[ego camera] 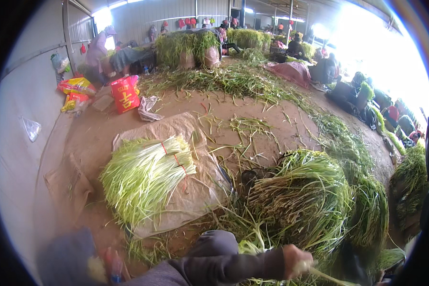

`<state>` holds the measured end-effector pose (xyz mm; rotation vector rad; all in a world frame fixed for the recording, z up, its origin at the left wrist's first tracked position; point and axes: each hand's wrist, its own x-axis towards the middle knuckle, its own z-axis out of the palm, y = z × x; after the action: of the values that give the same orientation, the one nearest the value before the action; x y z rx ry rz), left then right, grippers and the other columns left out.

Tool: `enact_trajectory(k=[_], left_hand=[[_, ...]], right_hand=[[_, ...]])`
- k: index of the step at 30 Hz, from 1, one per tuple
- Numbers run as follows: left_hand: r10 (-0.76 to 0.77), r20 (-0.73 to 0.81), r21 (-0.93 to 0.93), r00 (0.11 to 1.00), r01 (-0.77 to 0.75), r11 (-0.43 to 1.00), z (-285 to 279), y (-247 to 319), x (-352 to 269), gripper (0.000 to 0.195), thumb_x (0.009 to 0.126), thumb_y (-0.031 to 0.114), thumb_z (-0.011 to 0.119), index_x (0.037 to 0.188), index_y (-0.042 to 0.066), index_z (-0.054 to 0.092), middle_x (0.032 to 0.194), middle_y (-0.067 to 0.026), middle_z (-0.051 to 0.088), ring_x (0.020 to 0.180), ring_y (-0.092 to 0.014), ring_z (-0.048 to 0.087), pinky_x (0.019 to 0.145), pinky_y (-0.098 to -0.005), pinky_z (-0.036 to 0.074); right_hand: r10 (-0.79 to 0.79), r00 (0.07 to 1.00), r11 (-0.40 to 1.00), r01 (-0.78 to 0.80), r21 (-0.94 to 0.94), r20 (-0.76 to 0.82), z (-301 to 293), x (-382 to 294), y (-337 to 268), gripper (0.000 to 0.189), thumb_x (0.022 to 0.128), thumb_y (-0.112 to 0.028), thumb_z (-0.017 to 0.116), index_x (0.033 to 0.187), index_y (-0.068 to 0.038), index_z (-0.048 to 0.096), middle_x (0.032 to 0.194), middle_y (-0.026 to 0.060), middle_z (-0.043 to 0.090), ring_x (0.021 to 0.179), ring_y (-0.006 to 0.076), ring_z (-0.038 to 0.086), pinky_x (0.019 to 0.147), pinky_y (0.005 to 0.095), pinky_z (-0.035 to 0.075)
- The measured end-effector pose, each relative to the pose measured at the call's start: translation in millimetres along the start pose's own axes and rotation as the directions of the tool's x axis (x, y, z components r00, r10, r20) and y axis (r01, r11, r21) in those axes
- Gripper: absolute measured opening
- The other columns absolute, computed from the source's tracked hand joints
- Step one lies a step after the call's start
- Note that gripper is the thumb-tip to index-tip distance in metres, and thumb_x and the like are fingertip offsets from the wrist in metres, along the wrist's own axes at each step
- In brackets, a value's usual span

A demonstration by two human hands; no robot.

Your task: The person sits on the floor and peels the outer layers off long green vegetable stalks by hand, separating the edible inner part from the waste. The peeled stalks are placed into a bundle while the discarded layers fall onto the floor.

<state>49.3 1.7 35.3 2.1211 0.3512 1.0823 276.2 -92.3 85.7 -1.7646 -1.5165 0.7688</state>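
My left hand (297,261), at the end of a dark grey sleeve, is closed around a pale leafy stalk (329,277) that reaches toward the lower right rim. Blur hides its finer detail. My right hand is out of view. Just beyond the left hand leans a large heap of untrimmed leafy stalks (296,200), probably green garlic, with brownish stem ends and long green leaves. Left of my knee (216,243), cleaned pale stalks (146,178) lie bundled with red ties on a tan woven sheet (196,200). A few pale stalks (250,246) rest by my forearm.
Loose leaves (250,128) litter the earthen floor. A red bag (124,94) and a crumpled cloth (149,109) sit beyond the sheet. A plastic bottle (116,266) stands at lower left. Other people work farther off, among covered stacks of greens (186,46). More leafy heaps (370,211) line the right.
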Motion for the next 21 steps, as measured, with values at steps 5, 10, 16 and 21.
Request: enact_trajectory(k=[5, 10, 16, 21], left_hand=[[-0.324, -0.134, -0.228, 0.936, 0.289, 0.930, -18, -10, -11, 0.011, 0.087, 0.009, 0.060, 0.095, 0.002, 0.061, 0.075, -0.0138, 0.064, 0.064, -0.023, 0.064, 0.058, -0.0316, 0.051], [-0.347, -0.220, -0.285, 0.912, 0.280, 0.917, -4, -6, -7, 0.029, 0.082, 0.010, 0.070, 0.105, 0.006, 0.054, 0.074, -0.0108, 0.063, 0.067, -0.024, 0.066, 0.059, -0.0305, 0.051], [-0.217, -0.107, -0.334, 0.970, 0.171, 0.927, 17, -1, -3, 0.027, 0.083, 0.012, 0.069, 0.102, 0.006, 0.052, 0.068, -0.0122, 0.061, 0.062, -0.027, 0.064, 0.055, -0.0324, 0.050], [-0.158, 0.022, -0.347, 0.987, 0.155, 0.925, 32, -2, -7, 0.024, 0.080, 0.014, 0.069, 0.098, 0.005, 0.057, 0.077, -0.0146, 0.063, 0.072, -0.031, 0.064, 0.062, -0.0370, 0.049]], right_hand=[[-0.010, 0.999, 0.999, 0.009, -0.034, -0.042, 1, -6, -5, 0.041, 0.085, -0.001, 0.058, 0.125, -0.001, 0.054, 0.121, 0.0131, 0.057, 0.086, 0.0172, 0.063, 0.071, 0.0281, 0.051], [-0.019, 1.000, 0.999, 0.019, -0.029, -0.014, 4, -17, 2, 0.041, 0.085, 0.000, 0.058, 0.126, 0.000, 0.053, 0.122, 0.0129, 0.057, 0.086, 0.0170, 0.063, 0.072, 0.0281, 0.051], [-0.134, 0.986, 0.990, 0.137, -0.029, 0.102, 15, -14, 14, 0.044, 0.086, 0.000, 0.056, 0.129, 0.000, 0.050, 0.123, 0.0127, 0.056, 0.089, 0.0169, 0.063, 0.074, 0.0280, 0.050], [-0.576, 0.813, 0.807, 0.582, -0.102, 0.084, 38, 3, 13, 0.032, 0.080, 0.004, 0.058, 0.111, -0.001, 0.058, 0.090, 0.0143, 0.066, 0.093, 0.0324, 0.065, 0.071, 0.0381, 0.052]])
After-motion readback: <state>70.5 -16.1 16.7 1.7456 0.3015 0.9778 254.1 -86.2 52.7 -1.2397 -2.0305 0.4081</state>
